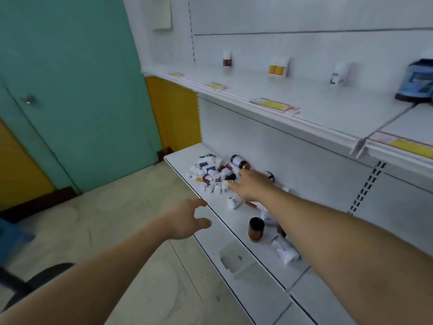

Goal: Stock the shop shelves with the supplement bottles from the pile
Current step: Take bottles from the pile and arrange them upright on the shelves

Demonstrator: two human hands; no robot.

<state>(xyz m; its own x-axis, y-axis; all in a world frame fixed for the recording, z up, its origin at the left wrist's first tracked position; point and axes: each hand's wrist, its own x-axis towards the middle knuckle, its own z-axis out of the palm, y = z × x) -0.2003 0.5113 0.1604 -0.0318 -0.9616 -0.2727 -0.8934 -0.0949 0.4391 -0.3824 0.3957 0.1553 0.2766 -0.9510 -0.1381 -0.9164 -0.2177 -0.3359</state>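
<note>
A pile of supplement bottles lies at the far left end of the lower white shelf. My right hand reaches over the shelf to the pile's right edge, fingers stretched out and holding nothing. My left hand hovers at the shelf's front edge, fingers spread and empty. Loose bottles lie nearer me: a white one, an upright brown one and a white one on its side. On the upper shelf stand a dark-labelled bottle, a yellow-labelled pair and a white bottle.
A blue box sits at the upper shelf's right. Yellow price tags line its front rail. A clear plastic holder lies on the lower shelf near me. A teal door and a black chair base are to the left.
</note>
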